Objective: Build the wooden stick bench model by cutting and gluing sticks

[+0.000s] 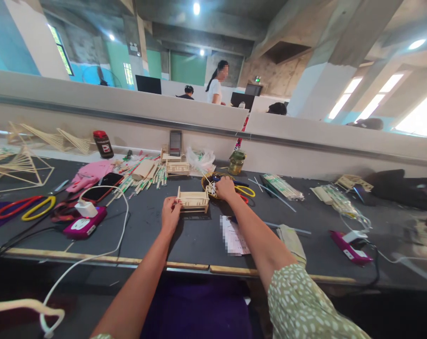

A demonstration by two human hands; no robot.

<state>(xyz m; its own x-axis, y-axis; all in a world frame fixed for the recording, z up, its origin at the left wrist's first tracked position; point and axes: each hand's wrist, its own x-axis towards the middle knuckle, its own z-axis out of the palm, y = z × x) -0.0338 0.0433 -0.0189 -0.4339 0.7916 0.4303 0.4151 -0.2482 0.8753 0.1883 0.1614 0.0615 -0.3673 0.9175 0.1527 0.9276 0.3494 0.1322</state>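
Note:
On the dark table, a small model bed (193,201) built of pale wooden sticks stands upright in front of me. My left hand (171,210) is closed round its left end, fingers on the end post. Beyond the right end of the model lies a round wicker basket (217,194). My right hand (225,188) reaches over it with fingers bent together at small white bits; what they pinch, if anything, is too small to make out. Yellow-handled scissors (245,190) lie just right of that hand. A second wooden model (177,168) stands farther back.
Bundles of wooden sticks (151,174) and a phone on a stand (176,142) are at the back. At left are a purple power strip (85,223) with a white cable and red-and-yellow scissors (39,208). A glass jar (236,162) stands by the partition (305,141). People are beyond it.

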